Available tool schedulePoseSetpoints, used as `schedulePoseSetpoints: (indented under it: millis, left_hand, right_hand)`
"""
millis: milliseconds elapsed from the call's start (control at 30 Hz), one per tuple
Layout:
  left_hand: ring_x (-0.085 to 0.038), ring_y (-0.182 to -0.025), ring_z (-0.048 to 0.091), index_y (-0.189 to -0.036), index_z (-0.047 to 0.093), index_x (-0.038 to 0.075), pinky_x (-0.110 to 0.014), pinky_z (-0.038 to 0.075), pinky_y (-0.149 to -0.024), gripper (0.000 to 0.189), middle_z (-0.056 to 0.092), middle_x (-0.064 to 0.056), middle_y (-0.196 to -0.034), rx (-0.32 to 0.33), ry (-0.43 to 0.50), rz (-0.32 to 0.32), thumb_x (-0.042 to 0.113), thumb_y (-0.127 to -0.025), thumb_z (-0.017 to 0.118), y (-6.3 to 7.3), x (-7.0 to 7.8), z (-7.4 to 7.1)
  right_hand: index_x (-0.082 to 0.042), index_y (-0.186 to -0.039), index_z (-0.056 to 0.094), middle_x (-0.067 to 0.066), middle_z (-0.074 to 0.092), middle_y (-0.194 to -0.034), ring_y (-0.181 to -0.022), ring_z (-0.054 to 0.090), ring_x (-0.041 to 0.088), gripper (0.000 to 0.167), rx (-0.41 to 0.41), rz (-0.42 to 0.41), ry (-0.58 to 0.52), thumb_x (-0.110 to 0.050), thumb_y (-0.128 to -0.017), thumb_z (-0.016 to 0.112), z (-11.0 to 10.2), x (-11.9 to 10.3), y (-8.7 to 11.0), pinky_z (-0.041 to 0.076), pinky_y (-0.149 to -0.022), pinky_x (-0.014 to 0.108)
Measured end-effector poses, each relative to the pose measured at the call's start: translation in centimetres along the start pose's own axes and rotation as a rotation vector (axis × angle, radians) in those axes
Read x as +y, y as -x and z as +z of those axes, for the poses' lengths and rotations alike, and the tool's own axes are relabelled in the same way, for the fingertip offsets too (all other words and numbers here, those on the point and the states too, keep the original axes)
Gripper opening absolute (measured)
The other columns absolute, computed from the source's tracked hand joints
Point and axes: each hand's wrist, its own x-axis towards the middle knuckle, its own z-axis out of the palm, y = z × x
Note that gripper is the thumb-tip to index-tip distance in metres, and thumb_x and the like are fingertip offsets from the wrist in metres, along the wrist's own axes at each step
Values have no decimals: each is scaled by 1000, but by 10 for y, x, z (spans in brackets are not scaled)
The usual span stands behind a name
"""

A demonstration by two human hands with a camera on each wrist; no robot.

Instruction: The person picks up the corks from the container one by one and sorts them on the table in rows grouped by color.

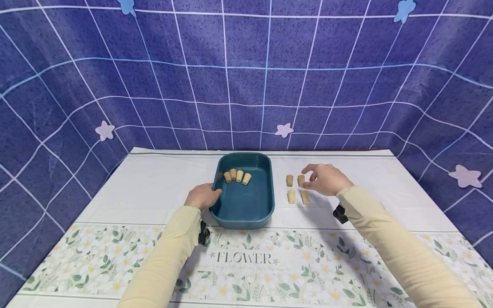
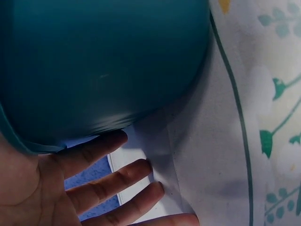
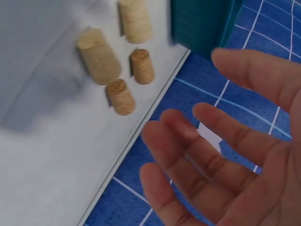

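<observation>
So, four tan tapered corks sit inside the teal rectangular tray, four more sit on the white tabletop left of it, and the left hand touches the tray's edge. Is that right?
Not quite: the head view shows the four other corks on the white tabletop right of the teal tray, not left. The four corks inside and the left hand at its edge are as stated.

The tray (image 1: 243,209), my left hand (image 1: 203,196) at its left side, holds four corks (image 1: 239,176) in its far half; right of it on the table (image 1: 161,179) lie four other corks (image 1: 291,196), then my right hand (image 1: 327,179).
</observation>
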Motion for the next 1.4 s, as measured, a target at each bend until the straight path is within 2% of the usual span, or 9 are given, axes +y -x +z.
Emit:
schedulePoseSetpoints:
  millis: [100, 200, 667, 933, 1200, 1400]
  left_hand:
    - [-43, -129, 55, -148, 48, -5, -54, 44, -107, 50, 54, -28, -143, 4, 11, -11, 26, -109, 42, 0, -1, 1]
    - [-44, -128, 55, -148, 48, -5, -54, 45, -107, 50, 55, -28, -142, 5, 4, -11, 26, -109, 42, 0, -1, 1]
    - [-43, -126, 57, -146, 51, -5, -54, 46, -105, 50, 56, -28, -141, 0, -5, -2, 26, -109, 41, 3, 1, -4]
    - [-43, -125, 57, -146, 51, -5, -54, 46, -105, 49, 56, -28, -140, -2, -2, 2, 25, -109, 41, 3, 1, -3]
    - [-44, -128, 55, -147, 49, -5, -54, 45, -107, 50, 54, -28, -143, -6, 1, -10, 26, -109, 41, 1, -2, -2]
    - [-43, -126, 57, -146, 51, -5, -53, 45, -106, 50, 56, -27, -141, -2, -1, -5, 27, -108, 41, 0, -1, -2]
  right_hand:
    - [-2, -126, 67, 11, 72, -95, -93, 66, 31, 41, 46, -20, 5, -24, -92, 72, -2, -7, -2, 51, -86, 51]
    - [-2, -125, 68, 9, 72, -92, -92, 66, 30, 40, 57, -34, 4, -24, -92, 71, -4, -13, -4, 51, -86, 50]
    - [-3, -127, 68, 8, 70, -92, -94, 64, 28, 39, 49, -45, 25, -25, -95, 71, -12, -38, -27, 49, -91, 48]
    - [-3, -129, 68, 9, 69, -96, -90, 64, 26, 41, 50, -40, 21, -27, -95, 72, -17, -59, -35, 52, -86, 45]
    - [-6, -127, 69, 6, 66, -96, -84, 60, 22, 40, 23, -32, 22, -31, -96, 72, -13, -81, -45, 50, -80, 39]
    - [-5, -127, 69, 6, 64, -91, -81, 58, 21, 41, 17, -55, 21, -30, -95, 72, -7, -95, -52, 50, -85, 41]
